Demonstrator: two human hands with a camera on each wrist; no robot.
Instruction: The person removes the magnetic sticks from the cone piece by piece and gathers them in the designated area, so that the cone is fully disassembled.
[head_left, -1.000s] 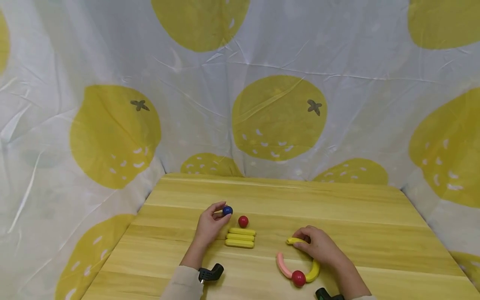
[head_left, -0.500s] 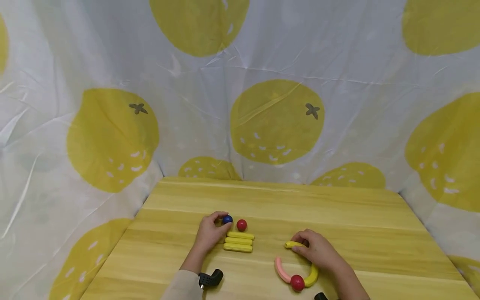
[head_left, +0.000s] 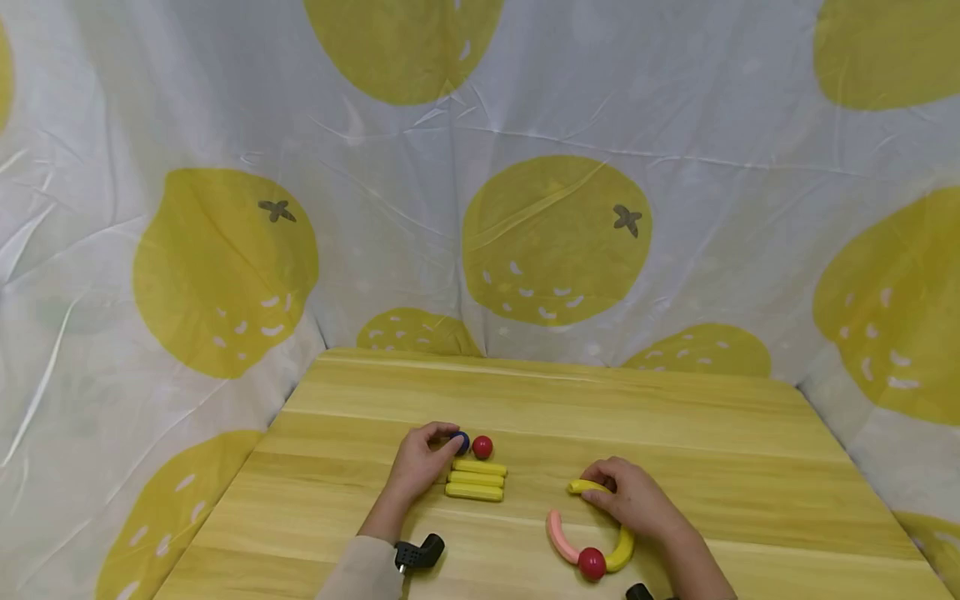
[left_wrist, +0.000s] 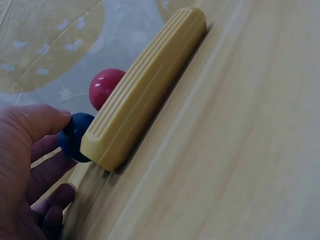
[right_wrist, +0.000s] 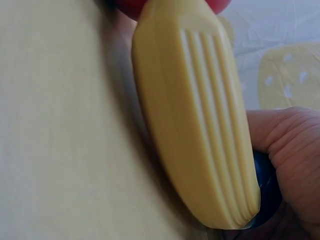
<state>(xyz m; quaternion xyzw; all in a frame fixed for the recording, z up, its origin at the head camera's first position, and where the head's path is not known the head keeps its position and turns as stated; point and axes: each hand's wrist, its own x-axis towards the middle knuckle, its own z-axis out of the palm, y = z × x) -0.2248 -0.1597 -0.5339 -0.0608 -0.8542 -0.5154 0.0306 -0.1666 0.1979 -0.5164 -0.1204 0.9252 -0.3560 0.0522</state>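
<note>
My left hand (head_left: 418, 460) pinches a dark blue ball (left_wrist: 76, 136) between thumb and fingers, close beside a red ball (head_left: 483, 447). In the left wrist view, the blue ball sits right at the end of a grooved yellow rod (left_wrist: 145, 90). My right hand (head_left: 633, 496) grips a curved yellow rod (head_left: 587, 487) whose far part the hand hides. Below it, another curved yellow rod (head_left: 622, 550), a second red ball (head_left: 592, 564) and a curved pink rod (head_left: 559, 537) form an arc. Another blue ball (right_wrist: 268, 185) shows under the thumb in the right wrist view.
Several straight yellow rods (head_left: 476, 479) lie side by side in front of the left pair of balls. Everything rests on a wooden table (head_left: 675, 417), backed by a lemon-print curtain (head_left: 390, 208). Black wrist mounts, such as the left one (head_left: 420, 551), stick out near the rods.
My left hand has brought the blue ball down and right, closer to the red ball. The right hand keeps its grip with little movement. The whole head view shifts slightly.
</note>
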